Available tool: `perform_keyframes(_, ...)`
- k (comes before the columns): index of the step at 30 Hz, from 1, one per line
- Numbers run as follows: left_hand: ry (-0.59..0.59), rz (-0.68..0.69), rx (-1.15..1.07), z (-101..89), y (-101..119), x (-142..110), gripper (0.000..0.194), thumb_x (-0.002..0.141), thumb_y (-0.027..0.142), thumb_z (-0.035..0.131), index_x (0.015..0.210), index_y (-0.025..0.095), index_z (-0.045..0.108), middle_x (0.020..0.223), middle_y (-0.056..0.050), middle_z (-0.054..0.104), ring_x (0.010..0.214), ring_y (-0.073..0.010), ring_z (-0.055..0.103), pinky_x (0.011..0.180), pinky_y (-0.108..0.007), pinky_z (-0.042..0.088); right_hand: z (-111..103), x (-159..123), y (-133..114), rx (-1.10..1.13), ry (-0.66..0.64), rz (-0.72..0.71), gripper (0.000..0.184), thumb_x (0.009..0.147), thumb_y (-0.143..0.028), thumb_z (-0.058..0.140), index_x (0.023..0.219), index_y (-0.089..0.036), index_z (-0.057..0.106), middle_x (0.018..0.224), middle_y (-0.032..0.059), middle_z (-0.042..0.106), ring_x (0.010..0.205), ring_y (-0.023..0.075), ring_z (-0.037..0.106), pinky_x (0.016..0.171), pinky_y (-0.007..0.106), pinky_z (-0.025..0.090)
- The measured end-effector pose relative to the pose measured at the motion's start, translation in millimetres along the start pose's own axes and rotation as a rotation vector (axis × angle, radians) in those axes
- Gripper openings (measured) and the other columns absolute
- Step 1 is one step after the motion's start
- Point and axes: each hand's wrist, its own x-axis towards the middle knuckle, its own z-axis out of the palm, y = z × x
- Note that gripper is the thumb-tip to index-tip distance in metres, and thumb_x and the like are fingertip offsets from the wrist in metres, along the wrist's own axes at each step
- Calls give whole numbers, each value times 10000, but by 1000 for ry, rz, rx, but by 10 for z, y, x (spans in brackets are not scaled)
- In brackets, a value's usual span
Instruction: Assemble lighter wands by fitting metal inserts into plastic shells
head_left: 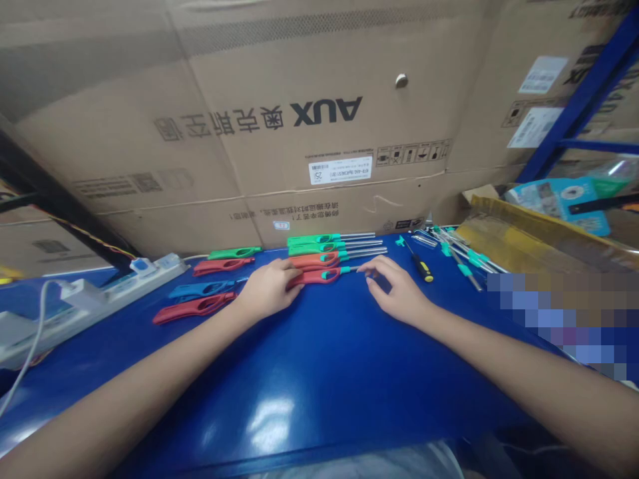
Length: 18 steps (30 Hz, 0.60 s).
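My left hand (269, 287) rests on the blue table (319, 372), fingers curled over the handle of a red long-nosed lighter (319, 275). My right hand (394, 286) touches that lighter's metal nozzle end with its fingertips pinched. Just behind lie another red lighter (319, 260) and two green lighters (314, 243) in a row. To the left of my left hand lie separate handles: green (234, 253), red (222, 265), blue (200, 290) and red (194, 308).
A black-and-yellow screwdriver (421, 263) and several metal nozzles with teal tips (462, 256) lie to the right. A white power strip (100, 286) runs along the left. Large cardboard boxes (299, 120) stand behind the table. A blue shelf frame (579, 100) stands at right.
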Motion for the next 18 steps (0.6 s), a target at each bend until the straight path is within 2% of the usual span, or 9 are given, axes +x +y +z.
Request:
perform_keyframes(7, 20, -9, 15, -18, 14, -29, 276, 917, 342, 602, 1110, 200, 738, 1150, -103, 719, 1028, -286, 683, 781, -356, 567, 20, -7, 27, 15, -27, -25, 220, 905, -113, 514, 1059, -203, 643, 982, 78, 665, 885, 211, 640, 833, 397, 522)
perform_keyframes(12, 70, -40, 13, -153, -12, -74, 317, 969, 398, 513, 1092, 210, 736, 1120, -81, 730, 1019, -255, 682, 809, -337, 553, 21, -1, 26, -19, -49, -39, 184, 917, -136, 521, 1007, -201, 667, 954, 74, 709, 916, 222, 661, 843, 384, 510)
perform_keyframes(16, 99, -159, 32, -351, -182, -59, 340, 971, 416, 487, 1078, 207, 732, 1080, -72, 752, 1023, -254, 691, 844, -336, 536, 21, -36, 8, -33, -129, 61, 202, 962, -225, 514, 1006, -211, 710, 696, 14, 691, 645, 182, 635, 671, 322, 488)
perform_keyframes(18, 29, -310, 94, -436, -337, -46, 349, 965, 429, 480, 1108, 217, 716, 1090, -66, 749, 1053, -262, 685, 835, -336, 530, 15, -55, -7, -29, -186, 79, 241, 977, -231, 488, 1069, -216, 709, 748, 23, 718, 644, 182, 648, 653, 315, 490)
